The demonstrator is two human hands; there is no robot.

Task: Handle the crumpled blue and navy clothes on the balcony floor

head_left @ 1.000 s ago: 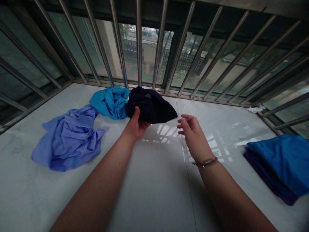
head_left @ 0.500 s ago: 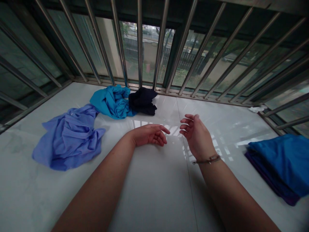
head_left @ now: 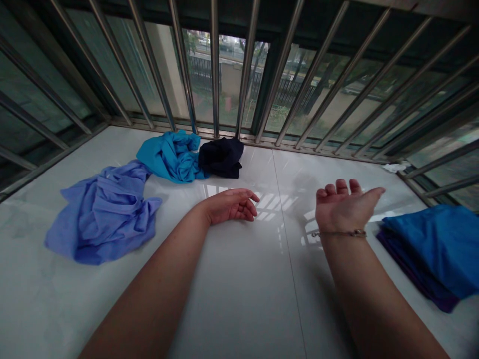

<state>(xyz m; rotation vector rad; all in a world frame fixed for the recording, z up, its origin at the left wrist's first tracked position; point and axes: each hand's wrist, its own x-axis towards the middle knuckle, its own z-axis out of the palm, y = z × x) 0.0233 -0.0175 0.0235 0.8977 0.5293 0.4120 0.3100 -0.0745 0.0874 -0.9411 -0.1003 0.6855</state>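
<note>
Navy cloth (head_left: 220, 157) found released, bunched against teal cloth (head_left: 170, 157) at foot of steel bars (head_left: 215, 65), apart from both hands; left hand (head_left: 230, 207) lying slack on glossy white tile (head_left: 243, 299), fingers loosely curled, grasping nothing. Right hand (head_left: 346, 204) newly rolled palm-up and shifted toward folded blue stack (head_left: 426, 249), empty, fingers slightly spread, thin bracelet (head_left: 339, 233) at wrist. Soft, heavily creased periwinkle cloth (head_left: 105, 214) lying crumpled beside teal cloth, touching it.
</note>
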